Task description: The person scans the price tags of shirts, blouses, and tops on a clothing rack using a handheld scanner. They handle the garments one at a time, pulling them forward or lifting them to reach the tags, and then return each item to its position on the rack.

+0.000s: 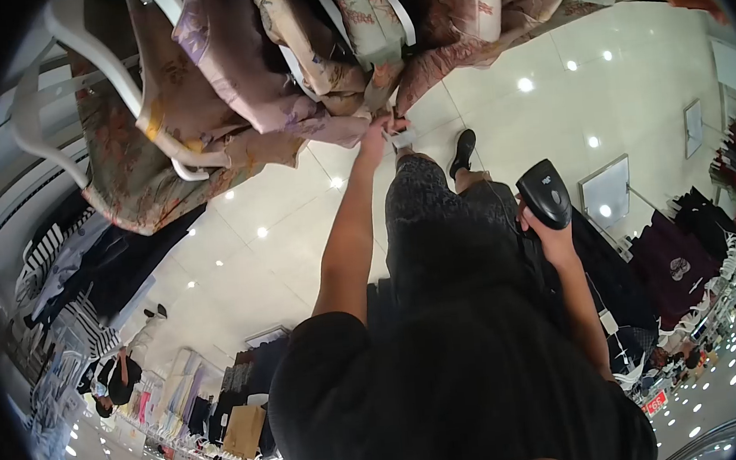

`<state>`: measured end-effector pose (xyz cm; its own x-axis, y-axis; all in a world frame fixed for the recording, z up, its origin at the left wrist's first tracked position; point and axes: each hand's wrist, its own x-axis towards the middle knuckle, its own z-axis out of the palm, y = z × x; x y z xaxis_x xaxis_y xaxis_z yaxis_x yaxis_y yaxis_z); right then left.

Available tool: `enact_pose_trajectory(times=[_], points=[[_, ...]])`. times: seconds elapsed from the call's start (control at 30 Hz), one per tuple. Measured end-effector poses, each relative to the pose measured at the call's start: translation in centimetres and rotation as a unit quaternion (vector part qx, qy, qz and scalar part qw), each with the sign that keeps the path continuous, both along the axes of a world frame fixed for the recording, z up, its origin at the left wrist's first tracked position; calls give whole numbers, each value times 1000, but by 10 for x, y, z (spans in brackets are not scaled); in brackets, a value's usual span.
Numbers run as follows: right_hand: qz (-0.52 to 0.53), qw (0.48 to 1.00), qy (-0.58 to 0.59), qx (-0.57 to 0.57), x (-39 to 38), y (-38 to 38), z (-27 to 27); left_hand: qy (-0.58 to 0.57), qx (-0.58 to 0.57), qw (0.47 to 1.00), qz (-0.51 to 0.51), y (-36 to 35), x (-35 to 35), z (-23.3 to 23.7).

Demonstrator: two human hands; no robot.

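Note:
My left hand [376, 136] reaches forward to a row of hanging floral garments, its fingers pinched on a small white tag [401, 138] at the lower edge of the clothes. A pinkish satin garment [245, 93] with a flower print hangs just beside that hand. Down by my right side, my right hand [548, 231] is wrapped round a black handheld barcode scanner [544, 192], its broad head pointing forward. Part of the scanner's handle is hidden by my fingers.
White hangers [95, 57] carry the garments in front of me. Striped and dark clothes [86, 269] hang to the left. At the right are a framed sign stand [607, 194] and a rack of dark tops [669, 267]. Another person [120, 377] stands far back left.

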<state>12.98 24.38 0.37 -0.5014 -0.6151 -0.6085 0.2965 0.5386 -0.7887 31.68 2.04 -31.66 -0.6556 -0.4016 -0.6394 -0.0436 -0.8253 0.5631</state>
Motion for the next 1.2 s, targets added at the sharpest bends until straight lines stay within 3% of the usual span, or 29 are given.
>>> enact_pose_trajectory(times=[0.03, 0.1, 0.2, 0.37, 0.43, 0.5, 0.57, 0.63, 0.83, 0.97, 1.03, 1.07, 1.2], points=[[2, 1000, -4, -6, 1, -1, 2, -3, -3, 1000, 0, 5, 3, 13], [11, 1000, 0, -1, 3, -1, 2, 96, 131, 987, -4, 16, 12, 34], [45, 999, 20, 8, 2, 2, 1, 81, 175, 981, -13, 24, 11, 99], [132, 991, -5, -16, -4, 22, -15, 125, 165, 977, 56, 36, 4, 174], [138, 990, -13, -15, -3, 27, -18, 220, 230, 932, 174, 44, -5, 213], [163, 986, -28, -26, -2, 30, -15, 233, 219, 931, 178, 52, -4, 223], [192, 980, -39, -35, -1, 34, -13, 336, 259, 883, 200, 60, -6, 235], [216, 975, -40, -45, 4, 40, -13, 304, 188, 914, 193, 68, -11, 249], [260, 962, -49, -70, 12, 68, -10, 335, 183, 895, 229, 86, -15, 262], [246, 963, 26, -103, 12, 79, 4, 331, 204, 898, 204, 81, -9, 240], [264, 957, 30, -112, 11, 80, 17, 522, 299, 795, 74, 75, -10, 221], [258, 959, 39, -111, 13, 80, 24, 506, 287, 811, 65, 73, -13, 217], [258, 960, 45, -103, 26, 69, 43, 574, 303, 761, -24, 62, -25, 208]])
